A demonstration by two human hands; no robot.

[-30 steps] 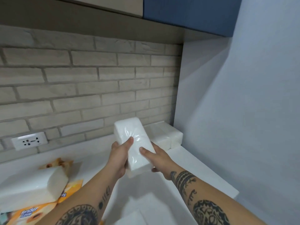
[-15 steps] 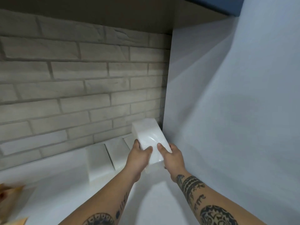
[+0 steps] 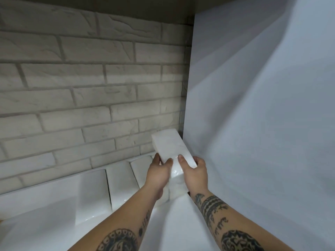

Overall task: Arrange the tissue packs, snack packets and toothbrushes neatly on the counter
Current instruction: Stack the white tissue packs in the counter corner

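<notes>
Both hands are clamped on one tissue pack (image 3: 170,147). The left hand (image 3: 157,173) curls round its left edge with the thumb laid on top, and the right hand (image 3: 196,172) mirrors it on the right edge, thumb on the top face too. The pack points away from the person, far end raised, near end down between the wrists. Whether its underside touches anything yet, I cannot tell.

Compared with a second ago it is a different picture: then the pack was up in mid-air over the open counter, and now it sits low and far forward, tucked into the corner. Half a second ago the hold looked the same, only further out from that corner.

Well left of the grip there is bare white counter (image 3: 45,223). Nearer in, a row of white packs lies side by side against the back wall: the leftmost pack (image 3: 92,194), the second pack (image 3: 121,183), and the third pack (image 3: 140,171), which sits just beside the left hand. Behind the grip runs the pale brick wall (image 3: 90,87). Right of the grip, and close to the right hand, stands the plain white side panel (image 3: 262,124) — the held pack's far end is almost against it.
</notes>
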